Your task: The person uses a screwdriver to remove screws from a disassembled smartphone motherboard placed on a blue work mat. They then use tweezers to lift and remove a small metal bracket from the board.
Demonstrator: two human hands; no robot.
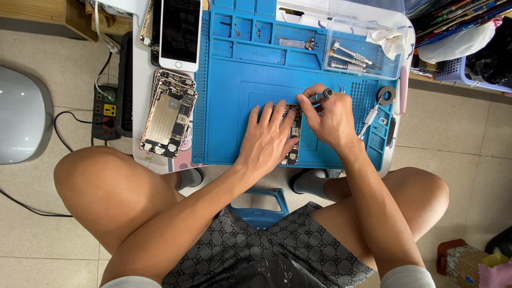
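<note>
**Hands on the opened phone**

My left hand (pixel 266 140) lies flat, fingers spread wide, over the opened phone chassis (pixel 293 140) with its dark circuit parts showing; the flat press seems there to keep it from sliding on the blue silicone repair mat (pixel 229 117). My right hand (pixel 328 120) is closed around a slim grey precision screwdriver (pixel 321 96), pinched between thumb and fingers and tilted towards the chassis's upper end, which sits just in front of me at the mat's middle. Just right of that hand a second silver screwdriver (pixel 369 118) lies near a grey roll of tape (pixel 385 95). To the left, off the mat, a bare metal phone housing (pixel 168 114) rests on the white desk (pixel 140 101). Farther off, a white smartphone (pixel 180 33) lies face up, and a clear plastic tray (pixel 362 50) keeps spare drivers together.
</note>
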